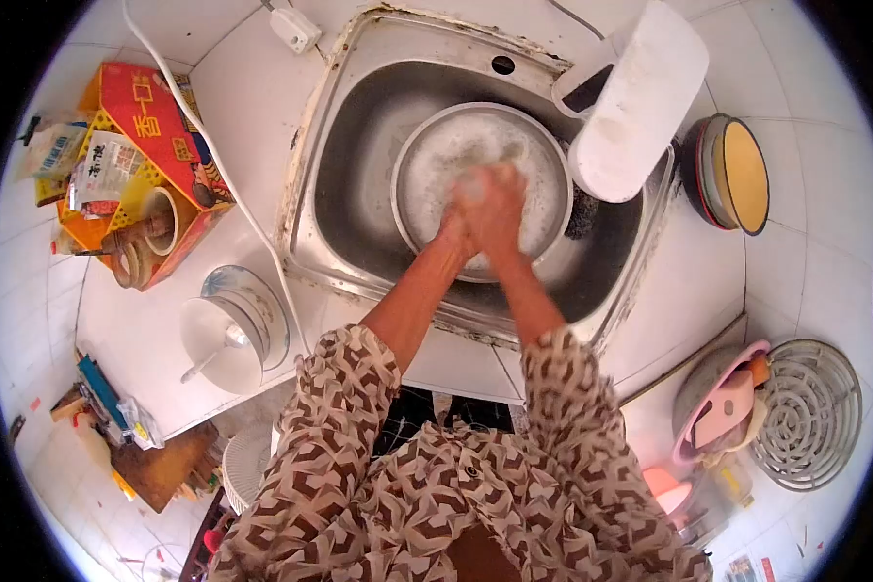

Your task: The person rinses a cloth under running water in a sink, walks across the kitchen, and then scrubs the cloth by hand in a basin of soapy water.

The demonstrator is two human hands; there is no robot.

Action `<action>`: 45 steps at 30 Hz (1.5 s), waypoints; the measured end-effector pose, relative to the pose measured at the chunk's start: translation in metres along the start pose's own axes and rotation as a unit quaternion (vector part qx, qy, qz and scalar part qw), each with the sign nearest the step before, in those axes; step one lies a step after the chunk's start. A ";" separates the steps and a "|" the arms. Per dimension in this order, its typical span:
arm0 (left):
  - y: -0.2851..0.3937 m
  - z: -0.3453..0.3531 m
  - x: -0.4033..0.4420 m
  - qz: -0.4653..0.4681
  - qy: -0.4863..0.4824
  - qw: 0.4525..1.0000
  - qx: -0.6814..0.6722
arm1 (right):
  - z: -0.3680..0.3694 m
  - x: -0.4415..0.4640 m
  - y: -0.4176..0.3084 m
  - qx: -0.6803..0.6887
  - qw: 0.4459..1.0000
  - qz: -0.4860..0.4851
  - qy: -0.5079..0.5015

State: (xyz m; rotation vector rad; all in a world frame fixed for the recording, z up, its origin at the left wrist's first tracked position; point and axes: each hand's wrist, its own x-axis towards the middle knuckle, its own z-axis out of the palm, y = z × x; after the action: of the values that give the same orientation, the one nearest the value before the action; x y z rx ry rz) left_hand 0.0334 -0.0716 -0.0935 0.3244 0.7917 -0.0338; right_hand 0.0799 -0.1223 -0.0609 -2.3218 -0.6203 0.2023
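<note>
A round metal basin (404, 209) stands in the steel sink (354, 184), holding water with whitish foam on top. Over its middle my left hand (459, 231) and my right hand (498, 206) are pressed together, fingers curled around each other. Motion blurs both of them. A pale shape shows at the fingertips, but whether it is foam or an object between the hands cannot be made out. Against the right side of the basin lies a dark, rough-looking scrubber (582, 213), partly hidden.
A white plastic device (640, 97) overhangs the sink's right corner. Stacked bowls (744, 175) stand at the right. On the left are white bowls with a spoon (225, 339), a red carton (150, 116) and a white cable (209, 145). A pink basin (684, 441) sits lower right.
</note>
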 end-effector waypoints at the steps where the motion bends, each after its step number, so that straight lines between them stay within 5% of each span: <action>1: -0.005 0.001 0.003 -0.002 0.018 1.000 0.012 | -0.005 0.013 0.012 0.072 0.995 0.073 0.001; 2: -0.007 0.001 0.004 -0.003 0.037 0.999 0.023 | -0.011 0.026 0.021 0.144 0.979 0.145 0.002; 5: 0.002 -0.002 0.017 -0.022 0.060 0.997 0.039 | -0.021 0.014 0.011 0.180 0.973 0.141 0.030; 7: 0.010 -0.056 0.055 -0.093 -0.143 0.985 -0.039 | -0.026 -0.009 -0.022 0.150 0.984 0.087 0.046; 10: 0.001 -0.057 0.046 -0.196 -0.348 0.881 -0.255 | -0.025 -0.031 -0.054 0.116 0.992 0.028 0.036; 12: -0.001 -0.031 0.023 -0.159 -0.250 0.928 -0.225 | -0.009 -0.018 -0.030 0.081 0.996 0.021 0.040; 13: -0.003 -0.021 0.016 -0.086 -0.095 0.987 -0.101 | -0.001 -0.007 -0.009 0.073 0.996 0.017 0.044; 15: 0.006 0.002 -0.004 -0.024 0.079 0.996 0.035 | 0.014 0.020 0.045 0.063 0.997 0.000 0.042; 17: 0.021 0.028 -0.022 -0.052 0.106 0.992 0.045 | 0.011 0.030 0.081 0.049 0.999 -0.010 0.021; 20: 0.041 -0.006 -0.006 0.148 0.052 0.970 0.188 | -0.008 0.020 0.091 -0.077 0.991 -0.099 0.036; 21: 0.037 -0.010 -0.005 0.234 0.099 0.880 0.402 | -0.010 0.013 0.089 -0.110 0.988 -0.102 0.025; 23: 0.030 -0.013 -0.005 0.359 0.174 0.539 0.742 | -0.008 -0.002 0.083 -0.197 0.975 -0.095 -0.034; 24: 0.025 -0.009 -0.011 0.247 0.171 0.459 0.836 | -0.004 -0.009 0.082 -0.251 0.961 -0.082 -0.084; 27: 0.021 -0.027 -0.004 0.182 0.111 0.462 0.861 | 0.031 -0.028 0.108 -0.377 0.908 -0.112 -0.146; 30: 0.026 -0.052 0.030 0.068 0.063 0.546 0.833 | 0.055 -0.007 0.127 -0.209 0.954 0.078 -0.199; 34: 0.033 -0.022 0.022 0.022 0.150 0.908 0.390 | 0.054 0.019 0.113 0.021 0.974 0.149 -0.166; 36: 0.026 -0.020 0.027 0.026 0.120 0.989 0.086 | 0.005 0.014 0.048 0.247 0.921 0.235 -0.191; 39: 0.042 -0.009 0.008 -0.126 0.023 0.991 0.035 | -0.030 -0.023 -0.027 0.184 0.974 0.039 -0.126; 45: 0.006 0.001 0.000 -0.039 -0.016 0.998 -0.050 | -0.020 -0.019 -0.031 0.010 0.998 -0.062 -0.023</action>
State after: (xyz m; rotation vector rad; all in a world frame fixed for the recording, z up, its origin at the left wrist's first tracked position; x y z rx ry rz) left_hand 0.0348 -0.0666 -0.0910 0.1971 0.7713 -0.0727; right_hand 0.0579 -0.1241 -0.0260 -2.2553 -0.7784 0.2030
